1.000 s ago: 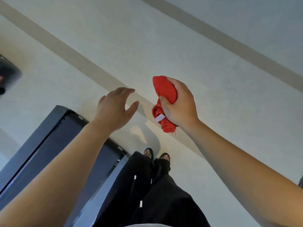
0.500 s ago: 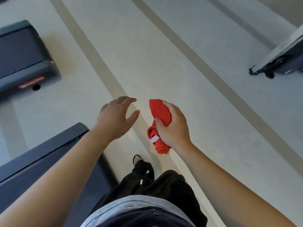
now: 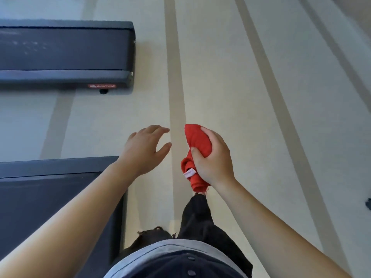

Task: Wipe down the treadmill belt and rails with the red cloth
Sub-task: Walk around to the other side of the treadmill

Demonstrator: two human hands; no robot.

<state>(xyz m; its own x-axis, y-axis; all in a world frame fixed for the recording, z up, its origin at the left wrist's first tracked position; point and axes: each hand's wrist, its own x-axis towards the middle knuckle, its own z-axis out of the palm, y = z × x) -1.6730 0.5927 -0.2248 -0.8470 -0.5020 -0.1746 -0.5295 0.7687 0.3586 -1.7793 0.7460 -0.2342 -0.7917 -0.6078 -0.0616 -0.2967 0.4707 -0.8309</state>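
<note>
We look down at both of our bare arms stretched forward over a pale cream floor (image 3: 220, 77) with darker beige stripes running away from us. Our right hand (image 3: 213, 157) has its grip clenched around a bunched red cloth (image 3: 197, 141); the thumb presses on the front of the cloth and the fingers wrap behind it. The top of the cloth stands out above the hand, and its lower end hangs below the palm with a small white label (image 3: 189, 173) showing on the left side. The cloth is in the air above the floor and touches no machine.

Our left hand (image 3: 143, 150) is just beside the cloth, apart from it, with its grip released: the fingers are spread and slightly curved, the palm faces down, and it holds nothing.

Under our left forearm lies the near dark grey treadmill (image 3: 46, 197), with its black belt and a grey rail along the top edge; its end is close to our left wrist. A second dark grey treadmill (image 3: 66, 51) lies further away at the upper left, with a red logo plate (image 3: 101, 85) on its side. Below we see our black trousers (image 3: 197, 215) and the grey hem of a dark shirt (image 3: 160, 247).
</note>
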